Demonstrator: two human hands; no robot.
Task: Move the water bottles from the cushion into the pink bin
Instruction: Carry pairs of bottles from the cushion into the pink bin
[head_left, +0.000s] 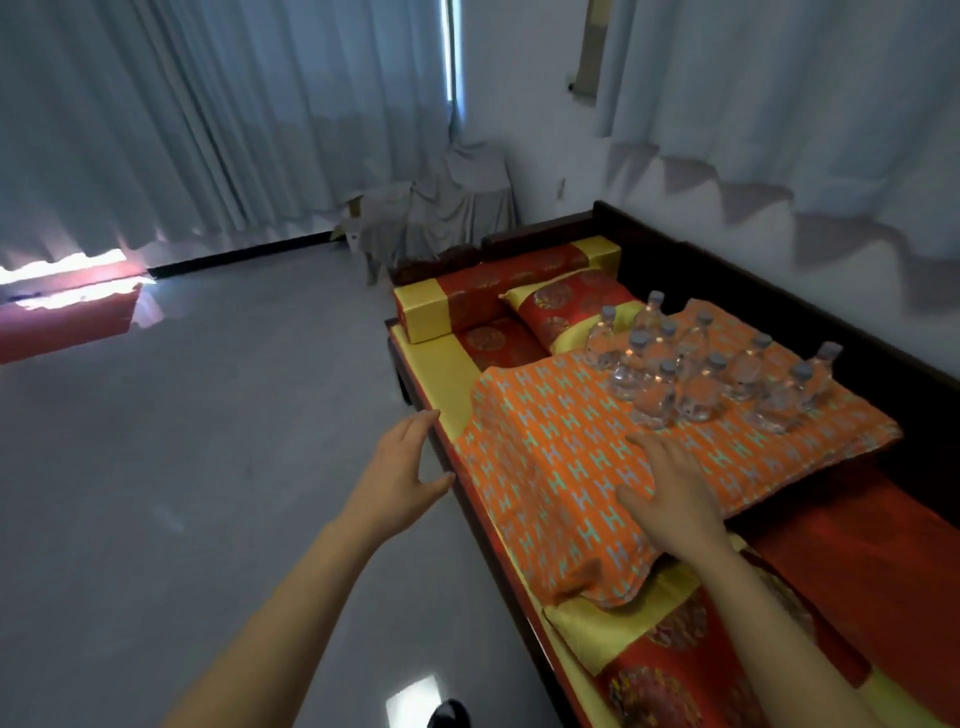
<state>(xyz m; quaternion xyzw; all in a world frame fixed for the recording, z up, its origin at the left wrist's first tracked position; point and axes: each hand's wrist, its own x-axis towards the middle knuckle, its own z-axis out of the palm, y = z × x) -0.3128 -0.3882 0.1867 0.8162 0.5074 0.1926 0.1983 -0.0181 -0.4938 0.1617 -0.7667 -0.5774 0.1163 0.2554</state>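
Observation:
Several clear water bottles (701, 364) with grey caps stand upright in a cluster on the far half of an orange patterned cushion (545, 447). The cushion lies on a red and yellow bench seat (670, 639). My right hand (670, 493) hovers over or rests on the near part of the cushion, fingers straight, short of the nearest bottle. Left of the bench edge, over the floor, my left hand (402, 467) is held open and holds nothing. No pink bin is in view.
A red and yellow bolster (467, 301) and a small pillow (566, 306) lie at the bench's far end. Dark wooden bench frame (831, 332) runs along the wall. Grey floor (182, 467) spreads to the left. A cloth-covered object (457, 208) stands by the curtains.

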